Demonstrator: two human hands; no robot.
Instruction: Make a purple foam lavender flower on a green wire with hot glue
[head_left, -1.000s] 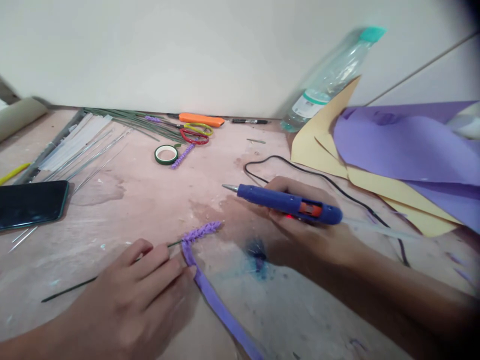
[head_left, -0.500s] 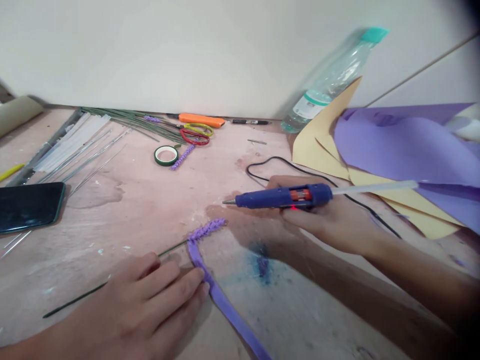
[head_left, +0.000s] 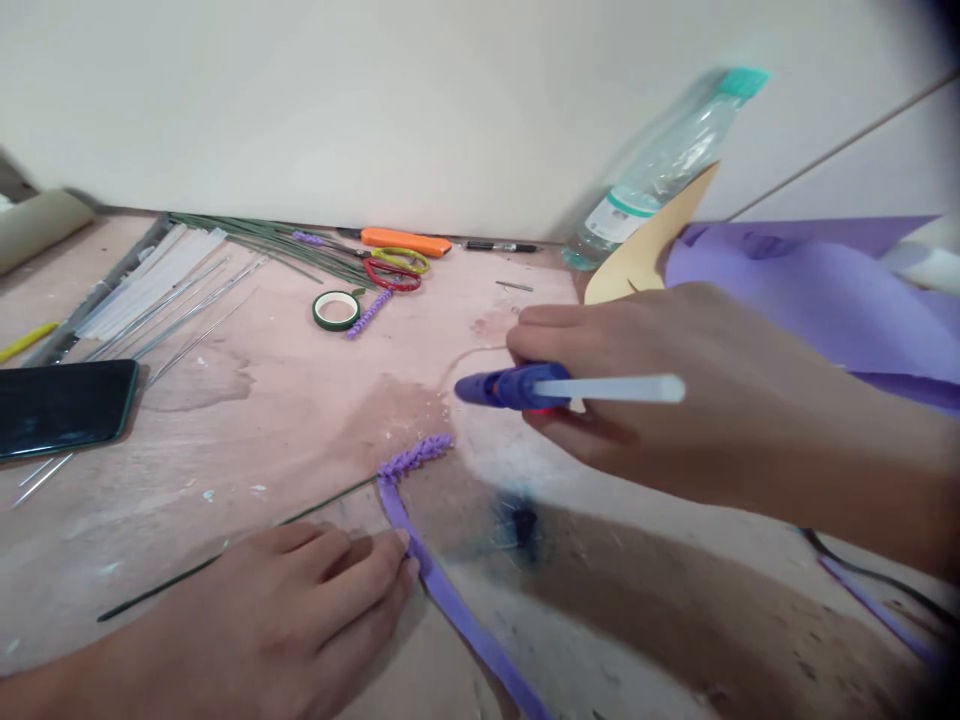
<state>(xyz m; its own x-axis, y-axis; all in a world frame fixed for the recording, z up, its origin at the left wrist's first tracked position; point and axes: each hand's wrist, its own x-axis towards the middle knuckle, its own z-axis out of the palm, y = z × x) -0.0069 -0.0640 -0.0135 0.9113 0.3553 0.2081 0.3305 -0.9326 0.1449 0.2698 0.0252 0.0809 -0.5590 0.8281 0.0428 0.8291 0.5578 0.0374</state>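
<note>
My right hand (head_left: 600, 370) is wrapped round a blue hot glue gun (head_left: 495, 388), raised over the table with a white glue stick (head_left: 630, 388) jutting from its back end. Its nozzle is hidden by the gun's body. My left hand (head_left: 300, 600) rests low on the table, fingertips closed on the edge of a narrow purple paper strip (head_left: 472, 630). This strip joins the base of a purple frilled flower spike (head_left: 416, 455) on a thin green stem (head_left: 161, 582). Part of the stem passes behind my left hand.
Green tape (head_left: 336, 310), scissors (head_left: 394, 268), an orange cutter (head_left: 405, 241) and a pen (head_left: 501, 246) lie toward the wall. Glue sticks (head_left: 150, 285) and a phone (head_left: 67, 405) are at left. A bottle (head_left: 667, 170) and purple paper (head_left: 795, 300) stand at right.
My right hand has turned the glue gun so that its back end and glue stick now point toward me, and its nozzle has gone out of sight. The left hand has barely moved.
</note>
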